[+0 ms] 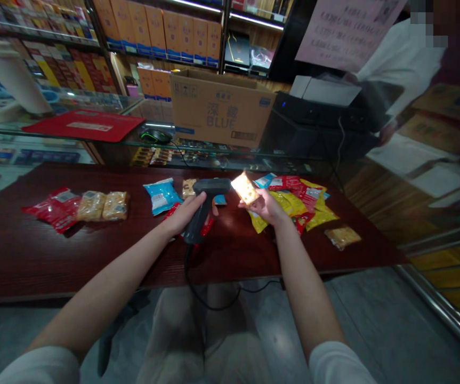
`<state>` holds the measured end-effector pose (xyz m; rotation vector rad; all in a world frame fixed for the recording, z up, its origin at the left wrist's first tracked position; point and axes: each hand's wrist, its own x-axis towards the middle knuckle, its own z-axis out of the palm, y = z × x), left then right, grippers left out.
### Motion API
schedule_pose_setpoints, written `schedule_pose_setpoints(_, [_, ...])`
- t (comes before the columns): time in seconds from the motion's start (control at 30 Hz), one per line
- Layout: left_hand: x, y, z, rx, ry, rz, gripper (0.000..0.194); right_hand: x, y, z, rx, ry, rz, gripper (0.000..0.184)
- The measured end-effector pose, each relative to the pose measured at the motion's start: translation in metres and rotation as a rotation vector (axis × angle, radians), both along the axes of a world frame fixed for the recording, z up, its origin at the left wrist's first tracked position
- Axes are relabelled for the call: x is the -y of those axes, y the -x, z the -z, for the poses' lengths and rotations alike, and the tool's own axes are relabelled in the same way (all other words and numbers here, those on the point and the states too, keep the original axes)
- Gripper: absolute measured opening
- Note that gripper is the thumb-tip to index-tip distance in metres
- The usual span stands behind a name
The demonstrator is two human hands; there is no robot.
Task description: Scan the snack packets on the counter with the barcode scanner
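My left hand (190, 213) is wrapped round the grip of a black barcode scanner (200, 213), its head pointing right. In my right hand (268, 207) is a small wrapped snack pack (244, 188), brightly lit by the scanner's light. The two are a short gap apart above the table. Behind and under the scanner lie a blue snack bag (162, 196), a red bag partly hidden by my left hand, and another clear-wrapped snack (188, 188). Beside my right hand is a pile of yellow (289, 202), red and blue snack bags.
On the dark red table (126, 256), a red bag (56, 209) and two wrapped snacks (104, 206) lie left; one more snack (344, 237) lies right. Behind stand a glass counter, cardboard box (222, 109) and mouse (155, 135). A person in white sleeves (403, 58) stands back right. The scanner's cable (192, 285) hangs down.
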<state>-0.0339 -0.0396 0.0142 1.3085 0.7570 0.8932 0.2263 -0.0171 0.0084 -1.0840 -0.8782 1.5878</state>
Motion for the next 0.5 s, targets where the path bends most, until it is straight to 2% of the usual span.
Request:
schedule_pose_setpoints(0.13, [-0.001, 0.002, 0.002, -0.068, 0.005, 0.011, 0.067, 0.000, 0.001, -0.001, 0.033, 0.005, -0.009, 0.031])
schedule_pose_setpoints(0.3, [0.002, 0.002, -0.002, -0.054, 0.023, -0.028, 0.069, 0.001, 0.000, 0.001, 0.039, -0.051, -0.064, 0.026])
schedule_pose_setpoints(0.43, [0.002, 0.001, -0.008, 0.041, 0.032, -0.088, 0.070, 0.003, -0.001, 0.002, 0.096, -0.183, -0.049, 0.025])
schedule_pose_setpoints(0.5, [0.000, 0.002, -0.009, 0.040, 0.047, -0.093, 0.072, 0.003, -0.002, 0.000, 0.154, -0.306, 0.042, 0.031])
